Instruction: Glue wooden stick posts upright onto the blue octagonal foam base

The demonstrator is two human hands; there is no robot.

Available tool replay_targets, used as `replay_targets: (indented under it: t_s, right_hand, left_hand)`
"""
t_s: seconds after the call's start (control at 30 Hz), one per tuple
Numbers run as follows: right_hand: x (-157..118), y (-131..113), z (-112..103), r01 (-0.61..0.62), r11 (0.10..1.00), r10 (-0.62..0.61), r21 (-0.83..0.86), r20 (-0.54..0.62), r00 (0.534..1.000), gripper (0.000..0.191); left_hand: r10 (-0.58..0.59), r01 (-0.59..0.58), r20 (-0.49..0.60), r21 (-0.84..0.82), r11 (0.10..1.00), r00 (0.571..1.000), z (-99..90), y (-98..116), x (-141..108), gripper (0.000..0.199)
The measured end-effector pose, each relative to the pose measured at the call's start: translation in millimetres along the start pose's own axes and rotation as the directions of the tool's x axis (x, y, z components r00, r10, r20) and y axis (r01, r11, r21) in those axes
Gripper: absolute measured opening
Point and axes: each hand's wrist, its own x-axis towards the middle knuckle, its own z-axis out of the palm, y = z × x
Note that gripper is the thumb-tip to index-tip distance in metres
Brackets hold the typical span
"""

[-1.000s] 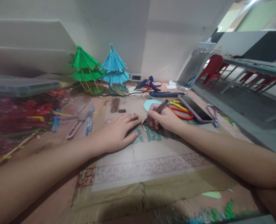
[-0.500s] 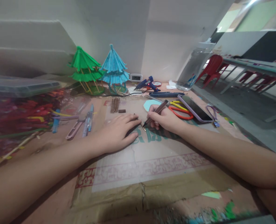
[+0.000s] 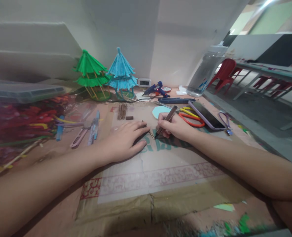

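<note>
Mid-frame, my right grip (image 3: 175, 125) clasps a brown marker (image 3: 169, 116); my flat, spread left grip (image 3: 127, 138) pins a thin wooden stick (image 3: 152, 134). Light strokes serve best.

A pinkish tabletop (image 3: 59, 215) bore a large brown mat (image 3: 185, 196) with a red patterned border (image 3: 156, 176). Reckoned from the mat's middle, with the far side at twelve, a pink-handled tool (image 3: 78, 138) lay near nine, a green tower (image 3: 90, 67) and a blue one (image 3: 121, 70) stood around eleven, a white digital clock (image 3: 144, 82) near twelve and a clear bottle (image 3: 205, 74) at one. Green smears (image 3: 244, 223) marked the tabletop at four.
</note>
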Motion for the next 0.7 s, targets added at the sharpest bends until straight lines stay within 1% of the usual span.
replay_targets:
  t_s: [0.1, 0.23, 0.5, 0.7]
  right_hand:
    - [0.4, 0.7, 0.0, 0.009, 1.000, -0.009, -0.003, -0.017, 1.000, 0.019]
    - [0.7, 1.6, -0.2, 0.012, 1.000, -0.012, -0.002, -0.001, 1.000, 0.020]
    - [-0.4, 0.4, -0.3, 0.008, 1.000, -0.008, -0.006, -0.005, 1.000, 0.019]
    - [-1.3, 0.6, 1.7, 0.073, 0.997, -0.077, -0.040, -0.116, 0.990, 0.017]
  left_hand:
    - [0.003, -0.003, -0.002, -0.004, 1.000, 1.000, 0.1, 0.0, 0.0, 0.051]
    - [0.008, -0.008, -0.003, -0.004, 1.000, 1.000, 1.3, -0.8, 0.0, 0.052]
    - [-0.001, 0.001, -0.004, -0.004, 1.000, 1.000, 1.3, -0.6, -0.2, 0.052]
    - [-0.053, 0.053, -0.003, -0.032, 0.998, 0.999, 0.9, 0.7, 1.0, 0.056]
